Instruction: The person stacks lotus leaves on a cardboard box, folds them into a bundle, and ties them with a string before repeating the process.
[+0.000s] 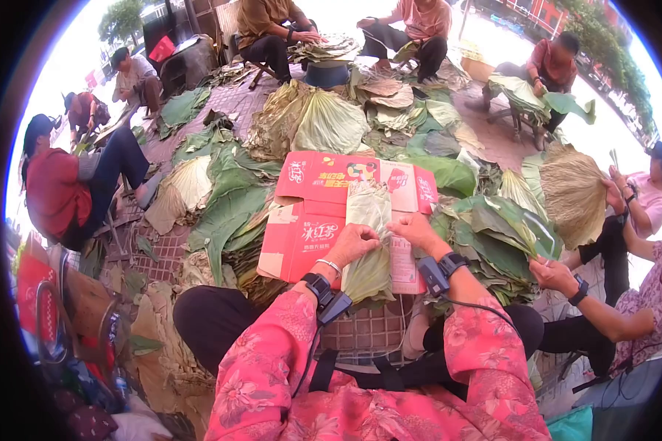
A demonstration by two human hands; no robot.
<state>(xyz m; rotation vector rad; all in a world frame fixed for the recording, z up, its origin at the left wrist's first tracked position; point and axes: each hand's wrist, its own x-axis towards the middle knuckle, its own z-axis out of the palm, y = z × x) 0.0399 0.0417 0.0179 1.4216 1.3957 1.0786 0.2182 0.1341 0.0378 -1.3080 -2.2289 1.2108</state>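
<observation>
A long, folded pale-green lotus leaf (370, 206) lies over a flattened red cardboard box (294, 239) in front of me. My left hand (354, 244) is closed, its fingertips pinching at the left and middle of the leaf. From the other side, my right hand (418, 232) pinches at its right edge, thumb and forefinger together. Whether a thin tie sits between the fingertips is too small to tell. The leaf's lower end hangs past the box toward my lap.
Piles of green leaves (232, 198) flank the box on the left, with another leaf stack (493, 235) on the right. Dried leaves (309, 121) spread beyond it. A neighbour's hand (553, 278) reaches in at the right. Several people sit around; bags (40, 294) stand at left.
</observation>
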